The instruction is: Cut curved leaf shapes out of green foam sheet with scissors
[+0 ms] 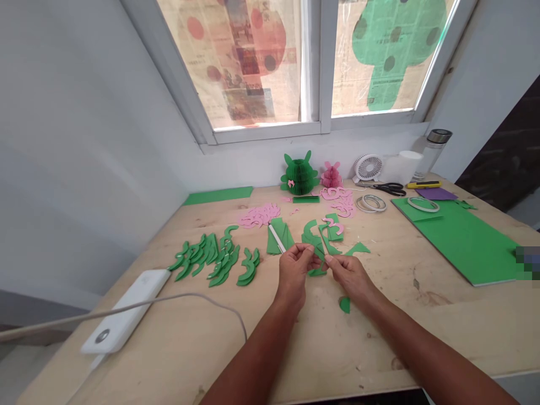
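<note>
My left hand [295,273] is closed, thumb and fingers pinching a piece of green paper [314,246]. Close beside it, my right hand [348,275] is closed too, its fingertips at the lower end of a thin pale strip [323,241]. Under and beyond the hands lie more cut green pieces [335,232], with a pink curved cutout [333,226] on top. A white pen-like stick [277,238] rests on green paper just left of my left hand. Nearer me, a small green scrap [345,305] lies below my right hand.
Curved green cutouts [225,261] lie in piles at left, pink cutouts [259,215] behind. Paper figures [299,174] stand by the wall. At right are tape rolls [371,203], black scissors [390,189], a yellow cutter [424,184] and green sheets [468,247]. A cable crosses near a white power bank [126,312].
</note>
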Available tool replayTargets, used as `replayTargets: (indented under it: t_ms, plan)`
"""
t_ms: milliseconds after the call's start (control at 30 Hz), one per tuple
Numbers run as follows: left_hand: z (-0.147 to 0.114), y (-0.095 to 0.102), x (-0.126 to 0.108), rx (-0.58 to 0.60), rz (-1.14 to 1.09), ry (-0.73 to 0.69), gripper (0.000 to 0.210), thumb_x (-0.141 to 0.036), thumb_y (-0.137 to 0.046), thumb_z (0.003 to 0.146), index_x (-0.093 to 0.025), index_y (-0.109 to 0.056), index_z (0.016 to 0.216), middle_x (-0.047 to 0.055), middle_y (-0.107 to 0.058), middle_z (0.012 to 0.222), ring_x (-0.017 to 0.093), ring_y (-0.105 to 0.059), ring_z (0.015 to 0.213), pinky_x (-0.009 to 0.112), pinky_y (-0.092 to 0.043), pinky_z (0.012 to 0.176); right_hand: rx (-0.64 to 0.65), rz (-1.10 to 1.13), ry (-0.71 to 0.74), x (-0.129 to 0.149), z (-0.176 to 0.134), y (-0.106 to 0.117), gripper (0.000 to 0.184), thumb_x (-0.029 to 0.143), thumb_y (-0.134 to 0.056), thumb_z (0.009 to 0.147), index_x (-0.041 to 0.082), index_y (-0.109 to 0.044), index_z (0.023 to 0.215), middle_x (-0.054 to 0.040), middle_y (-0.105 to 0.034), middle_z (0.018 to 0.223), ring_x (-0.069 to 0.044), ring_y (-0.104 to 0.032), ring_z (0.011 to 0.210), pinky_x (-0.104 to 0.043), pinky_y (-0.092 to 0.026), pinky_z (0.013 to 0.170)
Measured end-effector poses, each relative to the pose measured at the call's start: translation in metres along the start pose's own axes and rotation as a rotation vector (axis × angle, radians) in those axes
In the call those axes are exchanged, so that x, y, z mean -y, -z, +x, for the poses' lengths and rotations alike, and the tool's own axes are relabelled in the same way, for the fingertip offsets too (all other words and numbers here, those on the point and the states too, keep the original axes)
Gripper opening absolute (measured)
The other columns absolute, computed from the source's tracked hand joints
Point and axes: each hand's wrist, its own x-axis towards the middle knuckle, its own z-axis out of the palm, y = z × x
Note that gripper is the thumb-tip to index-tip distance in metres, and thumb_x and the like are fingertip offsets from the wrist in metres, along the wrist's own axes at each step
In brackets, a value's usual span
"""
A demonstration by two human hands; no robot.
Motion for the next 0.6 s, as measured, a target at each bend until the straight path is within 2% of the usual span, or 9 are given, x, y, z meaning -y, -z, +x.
replayTargets:
  t_ms: [600]
  plan:
    - [-0.0029,-0.0003,-0.0002,0.002,-0.024,-0.004,0.019,-0.028,-0.069,0.061,-0.015,-0.057,0.068,-0.002,-0.058,0.051,0.011,-0.056,0.048,0.024,-0.045,0.054,-0.003,0.011,0.015,-0.0023,0.0003,-0.0005,0.045,0.055,-0.048,0.079,0.015,-0.060,0.065,0.0081,-0.024,0.043,-0.008,-0.021,0.041,-0.023,-0.015,0.041]
